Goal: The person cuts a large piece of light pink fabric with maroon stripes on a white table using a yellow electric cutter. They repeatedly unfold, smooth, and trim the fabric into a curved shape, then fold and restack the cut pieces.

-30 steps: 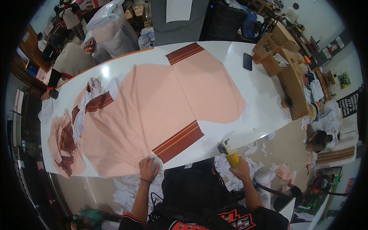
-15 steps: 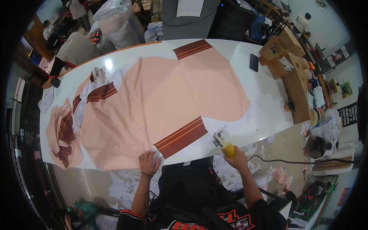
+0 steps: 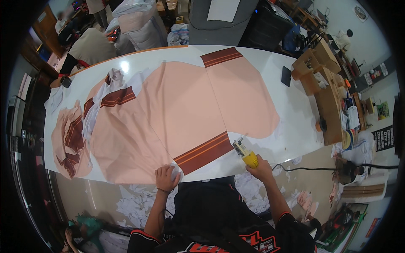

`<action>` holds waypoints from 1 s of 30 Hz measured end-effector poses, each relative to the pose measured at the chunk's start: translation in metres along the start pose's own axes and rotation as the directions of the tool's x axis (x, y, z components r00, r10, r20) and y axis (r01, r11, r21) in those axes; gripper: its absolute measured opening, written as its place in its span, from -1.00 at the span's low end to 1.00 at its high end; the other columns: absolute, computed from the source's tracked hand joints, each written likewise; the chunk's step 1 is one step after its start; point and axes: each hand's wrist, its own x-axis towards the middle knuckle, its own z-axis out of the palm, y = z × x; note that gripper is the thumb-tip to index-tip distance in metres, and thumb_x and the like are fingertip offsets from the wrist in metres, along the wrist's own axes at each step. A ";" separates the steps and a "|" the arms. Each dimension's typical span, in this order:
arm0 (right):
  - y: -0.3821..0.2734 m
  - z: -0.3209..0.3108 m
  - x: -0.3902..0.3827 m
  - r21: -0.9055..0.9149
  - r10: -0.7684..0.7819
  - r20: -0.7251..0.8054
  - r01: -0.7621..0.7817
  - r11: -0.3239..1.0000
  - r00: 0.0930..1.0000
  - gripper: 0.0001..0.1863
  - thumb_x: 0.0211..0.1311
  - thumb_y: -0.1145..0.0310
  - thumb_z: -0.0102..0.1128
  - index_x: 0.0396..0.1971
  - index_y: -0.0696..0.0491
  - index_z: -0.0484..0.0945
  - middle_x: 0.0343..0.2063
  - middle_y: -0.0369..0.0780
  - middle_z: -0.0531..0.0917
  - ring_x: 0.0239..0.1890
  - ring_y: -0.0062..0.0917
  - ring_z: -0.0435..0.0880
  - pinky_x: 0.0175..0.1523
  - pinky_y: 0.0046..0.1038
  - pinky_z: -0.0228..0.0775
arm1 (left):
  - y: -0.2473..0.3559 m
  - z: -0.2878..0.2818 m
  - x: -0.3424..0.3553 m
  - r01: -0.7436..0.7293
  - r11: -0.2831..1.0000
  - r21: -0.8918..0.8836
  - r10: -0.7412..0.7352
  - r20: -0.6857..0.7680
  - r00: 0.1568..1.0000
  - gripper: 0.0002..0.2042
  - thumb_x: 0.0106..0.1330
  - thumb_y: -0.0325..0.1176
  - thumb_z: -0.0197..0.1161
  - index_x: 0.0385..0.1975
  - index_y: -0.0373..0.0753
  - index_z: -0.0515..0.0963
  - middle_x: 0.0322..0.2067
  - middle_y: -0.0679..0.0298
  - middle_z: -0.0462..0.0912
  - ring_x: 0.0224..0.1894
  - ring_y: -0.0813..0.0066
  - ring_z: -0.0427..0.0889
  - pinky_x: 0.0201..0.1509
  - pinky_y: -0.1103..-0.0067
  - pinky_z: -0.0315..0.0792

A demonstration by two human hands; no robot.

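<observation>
Right hand [image 3: 260,168]: fingers closed around the yellow body of a handheld electric fabric cutter [image 3: 249,159] at the table [image 3: 295,122]'s near edge; left hand [image 3: 167,179]: fingers slightly spread, resting on the peach cloth [image 3: 185,101] at that same edge. An open cardboard box [image 3: 310,85] at the table's right end contains white material (kind not discernible). The cutter's metal head points toward the far left, its long axis slanting across the near edge.
</observation>
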 end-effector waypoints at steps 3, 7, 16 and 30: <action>-0.008 -0.002 0.006 -0.010 -0.012 -0.015 0.012 1.000 1.000 -0.23 0.03 -0.14 0.46 0.12 0.09 0.50 -0.23 0.14 0.75 -0.11 0.11 0.75 0.00 0.04 0.61 | 0.001 -0.001 0.001 0.005 1.000 0.006 -0.005 -0.002 1.000 -0.59 0.16 -0.15 0.50 -0.05 -0.19 0.64 -0.10 0.18 0.61 -0.08 0.17 0.56 0.02 0.24 0.36; -0.017 -0.002 0.009 -0.019 -0.022 -0.045 0.021 1.000 0.999 -0.34 0.04 -0.10 0.44 0.00 0.06 0.52 -0.28 0.09 0.76 -0.15 0.11 0.76 -0.04 0.06 0.62 | 0.001 -0.001 0.001 0.014 1.000 0.011 -0.014 0.004 1.000 -0.60 0.16 -0.14 0.50 -0.06 -0.18 0.64 -0.11 0.19 0.61 -0.09 0.18 0.56 0.02 0.25 0.37; -0.039 -0.007 0.026 -0.008 0.004 -0.004 -0.004 1.000 1.000 -0.25 0.06 -0.14 0.42 0.08 0.13 0.50 -0.19 0.15 0.73 -0.09 0.14 0.72 0.04 0.04 0.58 | 0.002 -0.002 0.002 0.030 1.000 0.006 -0.030 0.010 1.000 -0.61 0.12 -0.15 0.51 -0.10 -0.16 0.63 -0.12 0.17 0.59 -0.10 0.14 0.55 0.00 0.21 0.36; -0.083 -0.015 0.084 0.053 -0.062 -0.113 0.068 0.996 0.992 -0.35 0.04 -0.04 0.46 -0.05 0.18 0.54 -0.21 0.16 0.74 -0.09 0.13 0.74 -0.01 0.01 0.58 | 0.000 -0.002 0.002 0.053 0.998 0.019 -0.053 0.017 0.998 -0.64 0.15 -0.11 0.50 -0.11 -0.11 0.66 -0.14 0.23 0.58 -0.07 0.20 0.56 0.01 0.25 0.38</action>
